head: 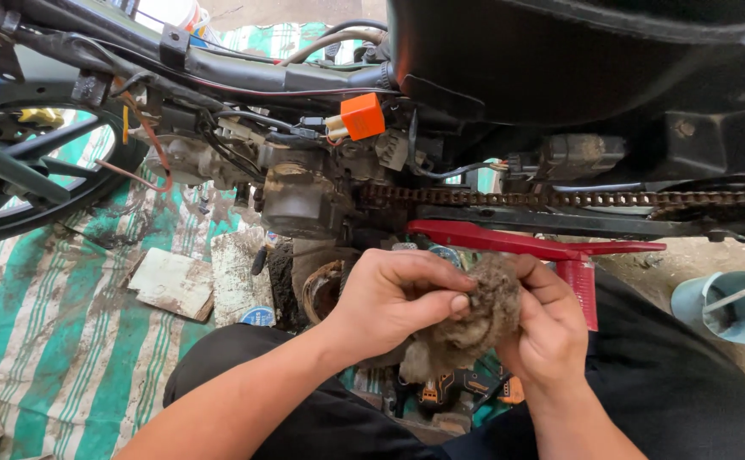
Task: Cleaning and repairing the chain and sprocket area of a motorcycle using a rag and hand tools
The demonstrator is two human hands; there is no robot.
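Both hands grip a dirty, fuzzy grey rag (474, 319) above the lap: left hand (394, 298) closed over it w/ thumb pressing, right hand (547, 328) curled under. Beyond: red plastic guard (517, 243), greasy metal chain (560, 198), orange square relay (362, 116); striped mat (57, 341) on the ground.

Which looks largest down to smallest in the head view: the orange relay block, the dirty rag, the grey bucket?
1. Dirty rag, though nearness to the camera inflates it.
2. Grey bucket, partly cut off.
3. Orange relay block.
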